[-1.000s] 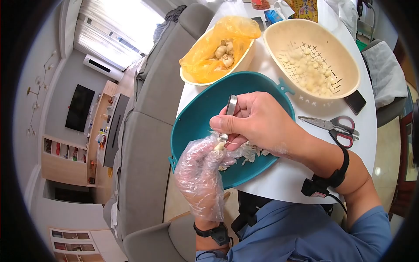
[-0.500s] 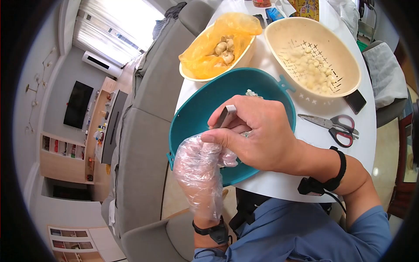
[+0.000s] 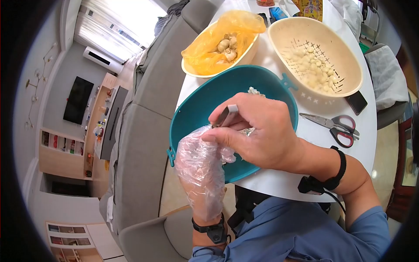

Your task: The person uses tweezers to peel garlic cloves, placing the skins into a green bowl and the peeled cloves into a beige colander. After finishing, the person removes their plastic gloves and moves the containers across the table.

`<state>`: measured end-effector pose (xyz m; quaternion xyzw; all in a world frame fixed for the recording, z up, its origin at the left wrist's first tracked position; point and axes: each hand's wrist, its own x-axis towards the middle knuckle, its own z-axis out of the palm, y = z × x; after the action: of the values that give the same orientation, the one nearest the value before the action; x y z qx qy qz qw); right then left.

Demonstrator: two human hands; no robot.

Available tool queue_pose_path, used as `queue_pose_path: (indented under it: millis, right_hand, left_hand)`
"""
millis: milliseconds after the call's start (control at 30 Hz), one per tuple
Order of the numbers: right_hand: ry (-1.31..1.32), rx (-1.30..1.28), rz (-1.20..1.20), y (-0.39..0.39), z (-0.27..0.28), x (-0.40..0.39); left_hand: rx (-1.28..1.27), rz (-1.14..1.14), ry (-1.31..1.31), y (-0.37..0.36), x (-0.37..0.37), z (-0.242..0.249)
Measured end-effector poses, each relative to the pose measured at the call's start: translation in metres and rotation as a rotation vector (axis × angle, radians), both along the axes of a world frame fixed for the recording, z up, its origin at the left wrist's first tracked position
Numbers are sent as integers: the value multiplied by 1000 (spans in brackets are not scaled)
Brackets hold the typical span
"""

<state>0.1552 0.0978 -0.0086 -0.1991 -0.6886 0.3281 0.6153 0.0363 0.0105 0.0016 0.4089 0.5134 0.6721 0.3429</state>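
Over the teal basin (image 3: 205, 98), my right hand (image 3: 270, 131) grips a flat, square-ended metal tool (image 3: 229, 114) between thumb and fingers. My left hand (image 3: 198, 159), in a clear plastic glove, is curled closed right below it, at the tool's lower end. What the gloved fingers hold is hidden behind my right hand. Pale garlic skins (image 3: 254, 91) show in the basin past my right knuckles. Behind the basin, whole garlic bulbs (image 3: 229, 48) lie in an orange plastic bag (image 3: 198, 50) set in a cream bowl (image 3: 248, 58).
A cream colander (image 3: 349, 56) with peeled garlic cloves (image 3: 312, 65) stands at the back right. Red-and-black scissors (image 3: 336, 123) and a phone (image 3: 357, 103) lie on the white table (image 3: 305, 174) beside it. A grey sofa (image 3: 150, 131) runs along the left.
Both hands stay together over the basin with the tool still gripped; the gloved hand shifts very slightly. The view itself moves a little.
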Motion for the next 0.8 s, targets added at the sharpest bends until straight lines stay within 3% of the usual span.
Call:
queue_pose_path:
  millis: [233, 300, 500, 800]
  right_hand:
    - [-93, -272, 98, 2, 10, 8]
    - [87, -585, 256, 3, 13, 8]
    - [69, -420, 254, 2, 13, 10]
    - [-15, -398, 294, 3, 13, 11]
  left_hand:
    - [23, 22, 10, 3, -5, -6]
    - [132, -15, -88, 7, -6, -11]
    - [113, -25, -184, 5, -4, -7]
    - [93, -65, -168, 7, -5, -2]
